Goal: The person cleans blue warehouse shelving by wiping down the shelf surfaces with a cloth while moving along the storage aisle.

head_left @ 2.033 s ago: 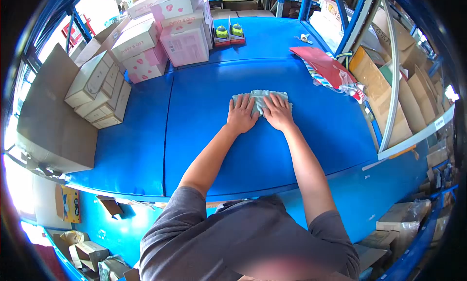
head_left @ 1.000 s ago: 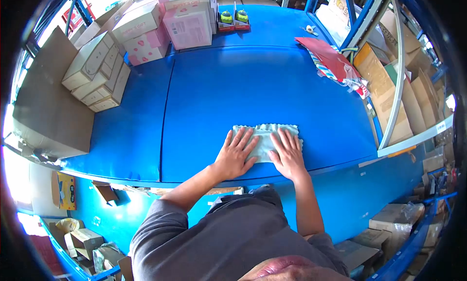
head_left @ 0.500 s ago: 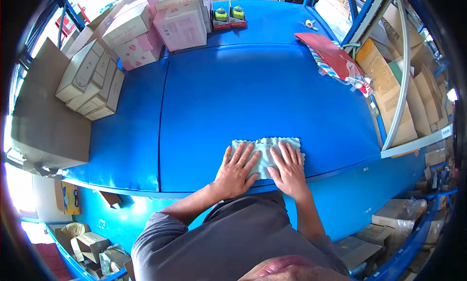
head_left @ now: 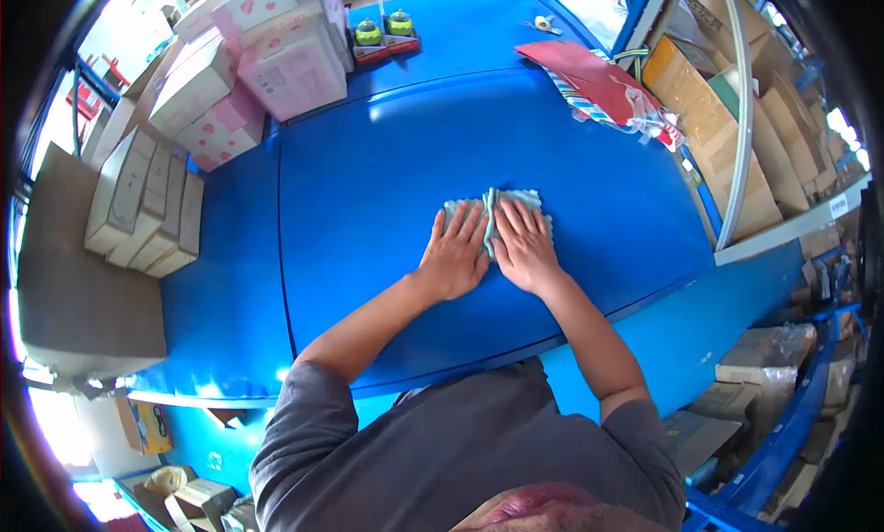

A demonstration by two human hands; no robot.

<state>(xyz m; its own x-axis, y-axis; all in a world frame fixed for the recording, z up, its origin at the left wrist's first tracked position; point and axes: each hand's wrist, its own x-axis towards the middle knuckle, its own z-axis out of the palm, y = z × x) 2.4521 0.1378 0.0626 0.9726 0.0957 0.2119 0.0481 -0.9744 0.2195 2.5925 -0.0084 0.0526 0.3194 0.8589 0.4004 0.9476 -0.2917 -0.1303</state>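
A pale green cloth (head_left: 490, 221) with wavy edges lies on the blue tabletop (head_left: 387, 173), bunched into a raised fold along its middle. My left hand (head_left: 455, 256) rests flat on the cloth's left part, fingers stretched out and pointing away from me. On its right part lies my right hand (head_left: 525, 246), also flat with the fingers extended. The fold stands up between the two hands. Both palms press down from above, and neither hand grips the cloth. Parts of the cloth are hidden under the fingers.
White and pink boxes (head_left: 290, 67) are stacked at the back left, near narrow white boxes (head_left: 147, 200) and a large cardboard box (head_left: 78, 265). Two green-topped items (head_left: 385, 33) stand behind. Red flat packages (head_left: 599, 81) lie at the right, beside cardboard (head_left: 714, 117) on a rack.
Both hands have slid the cloth forward, away from the table's near edge. They are closer together, and the cloth has bunched up between them. The camera view has tilted.
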